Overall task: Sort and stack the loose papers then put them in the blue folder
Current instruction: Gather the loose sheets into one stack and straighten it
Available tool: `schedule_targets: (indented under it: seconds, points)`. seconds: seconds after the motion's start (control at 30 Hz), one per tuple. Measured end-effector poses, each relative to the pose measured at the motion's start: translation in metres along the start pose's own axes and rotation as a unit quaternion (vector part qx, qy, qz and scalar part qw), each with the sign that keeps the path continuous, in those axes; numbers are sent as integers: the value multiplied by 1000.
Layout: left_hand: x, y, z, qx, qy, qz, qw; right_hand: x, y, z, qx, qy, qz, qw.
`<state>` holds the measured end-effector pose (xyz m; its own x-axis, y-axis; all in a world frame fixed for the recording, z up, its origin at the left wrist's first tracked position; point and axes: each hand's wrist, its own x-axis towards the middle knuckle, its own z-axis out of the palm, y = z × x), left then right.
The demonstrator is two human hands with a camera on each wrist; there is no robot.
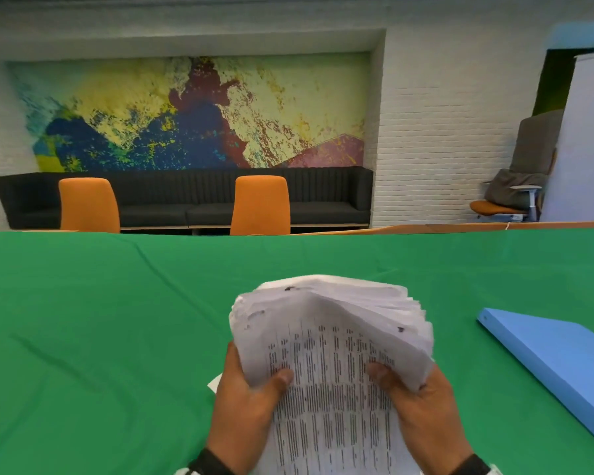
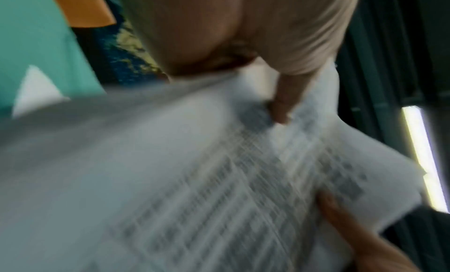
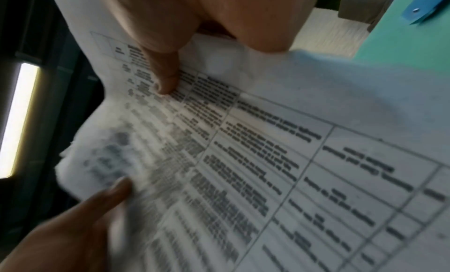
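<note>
A thick stack of printed papers (image 1: 333, 341) is held upright over the green table (image 1: 117, 320), its far end curling away from me. My left hand (image 1: 251, 389) grips the stack's left edge, thumb on the printed face. My right hand (image 1: 412, 395) grips the right edge the same way. The wrist views show the papers (image 2: 194, 180) (image 3: 268, 170) close up, printed with tables, with a thumb (image 2: 282, 106) (image 3: 165, 77) pressed on the top sheet. A closed blue folder (image 1: 559, 365) lies flat on the table to the right, apart from the hands; its corner (image 3: 418, 12) shows in the right wrist view.
A white paper corner (image 1: 216, 383) shows on the cloth under my left hand. Two orange chairs (image 1: 260, 205) stand at the table's far edge, a dark sofa (image 1: 192, 197) behind them. The green cloth stretches wide to the left and ahead.
</note>
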<state>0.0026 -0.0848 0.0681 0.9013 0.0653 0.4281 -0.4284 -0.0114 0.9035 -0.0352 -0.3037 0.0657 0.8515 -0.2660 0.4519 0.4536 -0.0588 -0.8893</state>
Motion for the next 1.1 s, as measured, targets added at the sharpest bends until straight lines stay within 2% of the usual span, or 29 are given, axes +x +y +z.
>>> schedule_targets:
  seconds: [0.07,0.13,0.27,0.33,0.4,0.5,0.6,0.67,0.7,0.8,0.87,1.0,1.1]
  points:
    - [-1,6,15,58,61,84,993,-5,-4,12,-53,9,-23,998]
    - [-2,7,21,79,69,90,990,-6,-1,17,-86,4,-21,996]
    - [-1,17,-1,29,-23,-8,999,0,18,-1,-96,-23,40,994]
    - [18,37,-21,-39,-76,-24,996,6,20,-10,-87,-40,59,994]
    - [51,65,-35,-60,-112,-29,991,11,21,-14,-81,-52,75,993]
    - [97,109,-40,77,-147,-60,984,12,17,-13,-52,-42,98,993]
    - [120,130,-30,224,-224,-69,946,12,18,-12,-57,-51,107,991]
    - [125,132,-24,275,-254,-65,925,11,17,-12,-54,-43,112,991]
    - [125,130,-23,280,-256,-58,923,11,17,-13,-51,-43,110,992]
    - [125,126,-22,208,-227,-22,951,11,15,-14,-52,-51,104,992]
    - [126,126,-23,155,-195,26,968,12,14,-14,-50,-51,108,992]
    - [129,135,-23,123,-119,114,979,13,15,-12,-48,-49,104,992]
    - [141,145,-29,132,-40,150,979,12,16,-13,-44,-52,99,993]
